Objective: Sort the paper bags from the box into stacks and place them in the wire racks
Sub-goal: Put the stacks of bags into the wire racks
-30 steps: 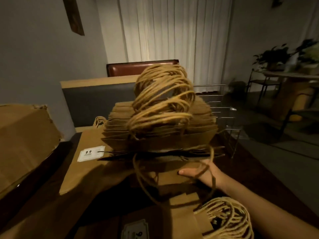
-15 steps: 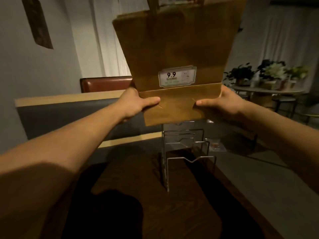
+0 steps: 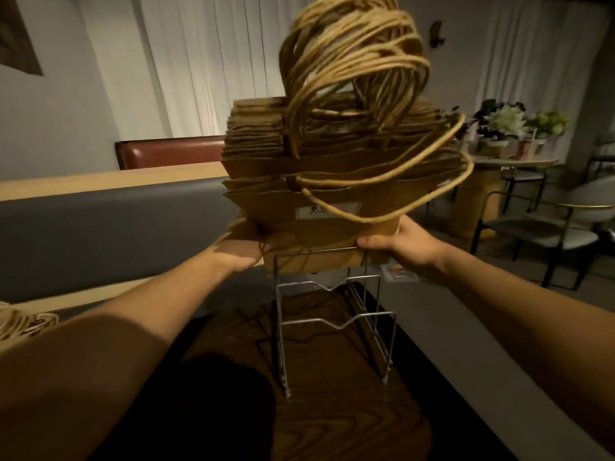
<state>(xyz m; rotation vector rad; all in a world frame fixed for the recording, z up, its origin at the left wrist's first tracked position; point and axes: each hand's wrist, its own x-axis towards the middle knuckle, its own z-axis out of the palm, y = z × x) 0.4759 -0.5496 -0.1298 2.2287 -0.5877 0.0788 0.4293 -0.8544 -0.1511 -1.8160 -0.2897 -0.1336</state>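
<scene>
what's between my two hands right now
In the head view, the stack of brown paper bags spans between left hand and right hand, above the silver wire rack.

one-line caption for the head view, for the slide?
Both hands, left hand and right hand, hold a stack of paper bags over the wire rack on a wooden table.

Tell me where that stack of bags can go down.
Free: the front slots of the wire rack, between its bare dividers, and the dark wood tabletop before it. Crowded: the rearmost slot, where the stack of paper bags hangs between left hand and right hand.

Both arms outstretched, hands (image 3: 244, 249) (image 3: 404, 242) gripping
</scene>
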